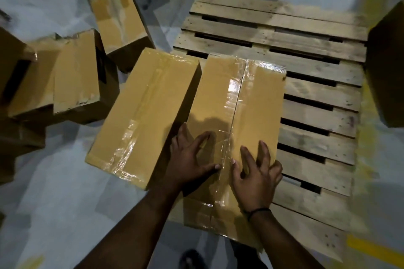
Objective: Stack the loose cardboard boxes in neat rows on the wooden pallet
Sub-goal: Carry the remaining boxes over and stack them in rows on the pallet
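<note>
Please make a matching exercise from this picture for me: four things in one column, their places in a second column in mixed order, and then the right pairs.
Things
1. long brown tape-sealed cardboard box in the middle
2. slatted wooden pallet
3. thin black wristband
4. yellow painted floor line

Places
A. around the right wrist
B. in the lower right corner of the picture
C. under the left hand and the right hand
D. beneath the middle box, on the grey floor

Pairs: 1-C, 2-D, 3-A, 4-B

The person is holding the left hand [192, 159] and right hand [256, 178] side by side, palms down, fingers spreading, thumbs nearly touching.
</note>
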A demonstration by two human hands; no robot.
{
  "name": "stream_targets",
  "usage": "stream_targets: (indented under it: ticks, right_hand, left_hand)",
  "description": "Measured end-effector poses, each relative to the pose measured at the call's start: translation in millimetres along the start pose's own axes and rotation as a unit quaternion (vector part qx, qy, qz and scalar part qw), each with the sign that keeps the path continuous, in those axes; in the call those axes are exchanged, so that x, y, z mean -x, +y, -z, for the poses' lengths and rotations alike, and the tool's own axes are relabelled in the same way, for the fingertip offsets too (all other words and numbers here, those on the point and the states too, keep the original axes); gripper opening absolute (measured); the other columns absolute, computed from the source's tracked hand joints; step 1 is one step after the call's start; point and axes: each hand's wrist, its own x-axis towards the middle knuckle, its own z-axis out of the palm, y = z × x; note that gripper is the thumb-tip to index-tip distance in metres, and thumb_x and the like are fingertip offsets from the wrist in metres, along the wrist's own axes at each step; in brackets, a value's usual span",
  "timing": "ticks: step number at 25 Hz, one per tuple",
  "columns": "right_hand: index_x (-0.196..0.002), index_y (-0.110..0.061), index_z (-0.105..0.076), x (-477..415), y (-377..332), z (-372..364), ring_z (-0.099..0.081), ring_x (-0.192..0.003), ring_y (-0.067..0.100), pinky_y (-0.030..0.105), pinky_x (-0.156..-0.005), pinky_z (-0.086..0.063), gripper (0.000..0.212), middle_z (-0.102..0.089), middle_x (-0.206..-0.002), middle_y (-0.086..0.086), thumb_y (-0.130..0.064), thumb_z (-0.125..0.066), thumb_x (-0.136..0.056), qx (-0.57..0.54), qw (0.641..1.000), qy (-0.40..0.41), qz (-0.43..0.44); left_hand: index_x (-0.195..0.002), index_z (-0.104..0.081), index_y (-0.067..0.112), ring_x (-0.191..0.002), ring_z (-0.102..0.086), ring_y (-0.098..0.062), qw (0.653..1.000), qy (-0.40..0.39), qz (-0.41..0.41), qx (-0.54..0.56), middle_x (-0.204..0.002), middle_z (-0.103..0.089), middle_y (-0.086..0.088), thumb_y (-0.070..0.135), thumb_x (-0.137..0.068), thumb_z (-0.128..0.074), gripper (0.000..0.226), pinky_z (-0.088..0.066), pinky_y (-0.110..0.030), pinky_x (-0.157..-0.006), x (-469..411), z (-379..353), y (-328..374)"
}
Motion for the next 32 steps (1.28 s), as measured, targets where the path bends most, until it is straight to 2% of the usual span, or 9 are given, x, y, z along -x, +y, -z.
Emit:
stream_targets:
  ticks: [4,6,8,12,16,19,23,26,32]
  right_hand:
    - [-0.135,-0.036,-0.062,-8.9,-26.1,-31.0,-0.033,-0.13,0.042,0.056,-0.102,-0.039,0.05,-0.024,-0.163,-0.001,-0.054,-0.055,-0.089,-0.008,1.0,-0.005,-0.01]
    - [-0.144,-0.036,-0.052,-15.0,-33.7,-47.4,-0.026,-0.134,0.042,0.058,-0.107,-0.036,0.054,-0.013,-0.166,0.002,-0.053,-0.054,-0.092,0.018,0.998,-0.067,0.002]
    - [-0.153,-0.037,-0.035,-17.9,-38.3,-62.3,-0.014,-0.14,0.043,0.059,-0.113,-0.028,0.065,0.005,-0.169,0.001,-0.053,-0.054,-0.093,0.05,0.984,-0.169,-0.012]
    - [-0.158,-0.032,-0.017,0.3,-49.8,-69.1,0.001,-0.147,0.049,0.064,-0.114,-0.024,0.078,0.018,-0.167,0.004,-0.052,-0.056,-0.093,0.088,0.969,-0.224,-0.052]
    - [-0.159,-0.03,-0.014,50.2,-62.2,-74.6,0.005,-0.15,0.047,0.067,-0.112,-0.028,0.083,0.019,-0.167,0.003,-0.052,-0.059,-0.093,0.083,0.966,-0.226,-0.099]
    - [-0.16,-0.031,-0.008,87.4,-62.0,-86.4,0.003,-0.149,0.048,0.066,-0.112,-0.028,0.087,0.021,-0.166,0.006,-0.057,-0.056,-0.093,0.084,0.967,-0.209,-0.115]
    - [-0.161,-0.027,-0.009,124.1,-53.6,-94.1,-0.001,-0.149,0.047,0.064,-0.113,-0.026,0.096,0.017,-0.166,0.015,-0.073,-0.052,-0.088,0.094,0.974,-0.174,-0.115]
    - [-0.161,-0.028,-0.005,132.2,-44.9,-93.0,-0.002,-0.148,0.051,0.063,-0.114,-0.025,0.108,0.018,-0.166,0.016,-0.082,-0.054,-0.081,0.129,0.967,-0.206,-0.074]
    - [-0.159,-0.029,-0.015,124.3,-47.3,-86.5,-0.013,-0.141,0.053,0.062,-0.108,-0.04,0.096,0.011,-0.167,0.014,-0.055,-0.071,-0.086,0.146,0.965,-0.214,-0.029]
  left_hand:
    - [-0.149,-0.033,0.057,-0.151,-0.007,-0.031,0.999,0.018,-0.037,-0.002,-0.168,0.009,-0.003,0.047,-0.085,-0.075,0.078,-0.022,-0.051,-0.118,-27.6,8.2,-48.8]
    - [-0.152,-0.033,0.049,-0.15,-0.013,-0.036,1.0,0.0,-0.021,0.001,-0.168,0.0,-0.009,0.023,-0.092,-0.066,0.073,-0.022,-0.052,-0.117,-46.7,10.1,-71.4]
    - [-0.155,-0.031,0.041,-0.148,-0.017,-0.038,0.998,-0.04,0.016,-0.049,-0.167,-0.007,-0.009,0.014,-0.091,-0.06,0.076,-0.023,-0.052,-0.118,-53.3,9.9,-92.4]
    - [-0.157,-0.027,0.034,-0.151,-0.009,-0.04,0.991,-0.074,-0.014,-0.111,-0.168,-0.001,-0.012,0.017,-0.092,-0.056,0.074,-0.025,-0.053,-0.118,-15.8,6.7,-132.8]
    - [-0.161,-0.009,0.038,-0.155,0.009,-0.033,0.96,-0.157,-0.119,-0.197,-0.168,0.022,-0.004,0.021,-0.088,-0.069,0.096,-0.037,-0.049,-0.115,30.2,14.4,-186.0]
    - [-0.161,-0.008,0.04,-0.155,0.015,-0.027,0.954,-0.178,-0.149,-0.192,-0.165,0.03,0.001,0.014,-0.085,-0.075,0.105,-0.044,-0.04,-0.108,47.7,20.0,-206.9]
    - [-0.16,-0.015,0.043,-0.157,0.009,-0.022,0.967,-0.141,-0.157,-0.145,-0.167,0.024,0.005,0.011,-0.084,-0.078,0.104,-0.047,-0.037,-0.105,52.7,12.0,-218.9]
    - [-0.159,-0.027,0.04,-0.157,-0.003,-0.023,0.971,-0.11,-0.166,-0.135,-0.17,0.008,0.003,0.009,-0.082,-0.077,0.097,-0.045,-0.039,-0.108,50.6,7.8,-226.3]
    - [-0.157,-0.031,0.038,-0.155,-0.018,-0.022,0.97,-0.108,-0.16,-0.147,-0.171,-0.005,0.005,0.017,-0.076,-0.083,0.098,-0.043,-0.039,-0.108,40.7,17.2,-224.5]
